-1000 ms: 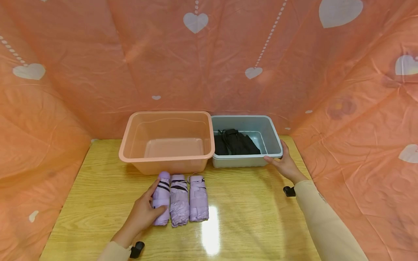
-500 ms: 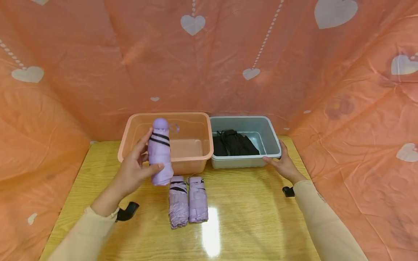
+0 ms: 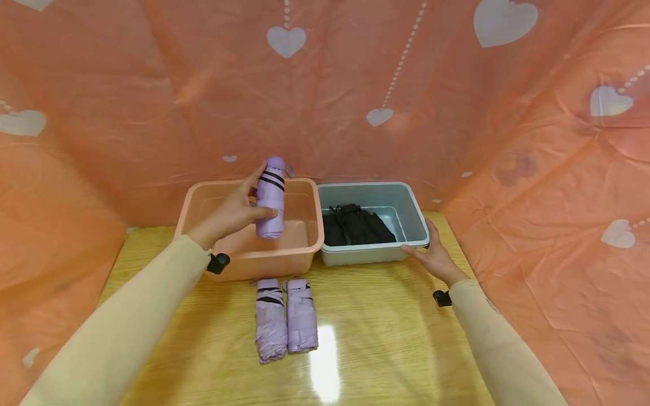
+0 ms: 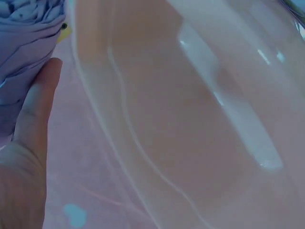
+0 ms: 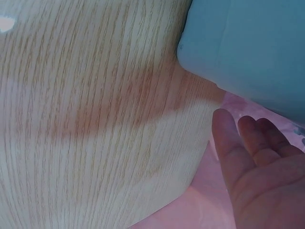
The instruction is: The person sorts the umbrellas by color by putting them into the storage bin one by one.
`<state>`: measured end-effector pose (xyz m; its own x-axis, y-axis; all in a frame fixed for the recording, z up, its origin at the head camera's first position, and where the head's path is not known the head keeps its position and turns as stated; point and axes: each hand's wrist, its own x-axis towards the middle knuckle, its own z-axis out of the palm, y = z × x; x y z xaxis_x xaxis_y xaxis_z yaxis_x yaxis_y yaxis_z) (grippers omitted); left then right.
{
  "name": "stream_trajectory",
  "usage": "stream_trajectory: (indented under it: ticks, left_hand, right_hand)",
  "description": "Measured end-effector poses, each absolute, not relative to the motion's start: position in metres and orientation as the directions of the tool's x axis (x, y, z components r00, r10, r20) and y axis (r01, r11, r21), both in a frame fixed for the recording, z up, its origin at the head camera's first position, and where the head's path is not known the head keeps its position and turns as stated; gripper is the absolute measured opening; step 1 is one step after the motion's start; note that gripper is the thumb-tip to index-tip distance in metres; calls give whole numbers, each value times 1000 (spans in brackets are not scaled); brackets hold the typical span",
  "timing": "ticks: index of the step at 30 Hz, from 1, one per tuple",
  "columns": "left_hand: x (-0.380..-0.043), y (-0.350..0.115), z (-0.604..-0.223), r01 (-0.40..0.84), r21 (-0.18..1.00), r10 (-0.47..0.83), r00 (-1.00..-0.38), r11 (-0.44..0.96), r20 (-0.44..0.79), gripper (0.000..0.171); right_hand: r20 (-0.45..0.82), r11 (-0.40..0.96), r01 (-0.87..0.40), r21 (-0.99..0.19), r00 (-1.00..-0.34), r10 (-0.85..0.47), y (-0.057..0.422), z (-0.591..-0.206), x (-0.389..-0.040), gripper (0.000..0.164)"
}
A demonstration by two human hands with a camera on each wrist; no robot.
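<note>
My left hand point(image 3: 232, 213) grips a folded light-purple umbrella point(image 3: 271, 197) with black stripes and a rounded cap, its cap end up. It is above the orange plastic bin point(image 3: 254, 255). In the left wrist view, the crumpled lower end of the umbrella point(image 4: 24, 71) shows beside one digit, with the bin's inside point(image 4: 157, 105) beyond. My right hand point(image 3: 434, 256) touches the front right corner of the grey-blue bin point(image 3: 363, 257), fingers loosely extended. Two more folded purple umbrellas, a left one point(image 3: 270, 324) and a right one point(image 3: 302, 318), lie side by side before the bins.
Inside the grey-blue bin, at its left, lie black folded fabric items point(image 3: 360, 226). Both bins stand against each other at the back of the wooden table point(image 3: 376, 338). Orange cloth point(image 3: 335, 141) with white hearts hangs behind and at the sides.
My left hand has lifted the leftmost purple umbrella off the table and carried it up and forward over the orange bin. My right hand has stayed at the grey-blue bin's corner.
</note>
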<state>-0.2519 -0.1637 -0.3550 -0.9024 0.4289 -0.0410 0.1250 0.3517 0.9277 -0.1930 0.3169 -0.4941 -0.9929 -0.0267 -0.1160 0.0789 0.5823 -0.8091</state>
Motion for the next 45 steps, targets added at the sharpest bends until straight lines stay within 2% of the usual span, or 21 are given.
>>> stream_trajectory:
  ticks: [9, 15, 24, 28, 33, 40, 45]
  left_hand:
    - [-272, -156, -383, 110, 898, 445, -889, 427, -103, 107]
    - [-276, -156, -394, 120, 891, 511, -849, 437, -136, 110]
    - [-284, -154, -372, 168, 820, 598, -764, 546, -241, 109]
    - [-291, -147, -363, 201, 815, 588, -784, 544, -200, 111]
    - [-299, -145, -369, 250, 793, 571, -808, 556, -145, 113]
    - [-300, -147, -391, 272, 806, 622, -769, 526, -147, 111]
    - [-301, -149, -406, 277, 792, 652, -734, 544, -192, 106]
  right_hand:
    - [-111, 573, 75, -816, -993, -30, 316, -493, -193, 111]
    - [-87, 551, 44, -833, -995, -52, 314, -496, -195, 109]
    - [-88, 578, 50, -815, -995, -39, 317, -492, -195, 109]
    - [-86, 570, 52, -820, -996, -33, 318, -492, -195, 108]
    - [-88, 571, 51, -819, -995, -38, 316, -496, -198, 108]
    - [-101, 595, 69, -801, -995, -22, 316, -496, -197, 111]
    - [-112, 594, 75, -801, -993, -25, 318, -493, -194, 112]
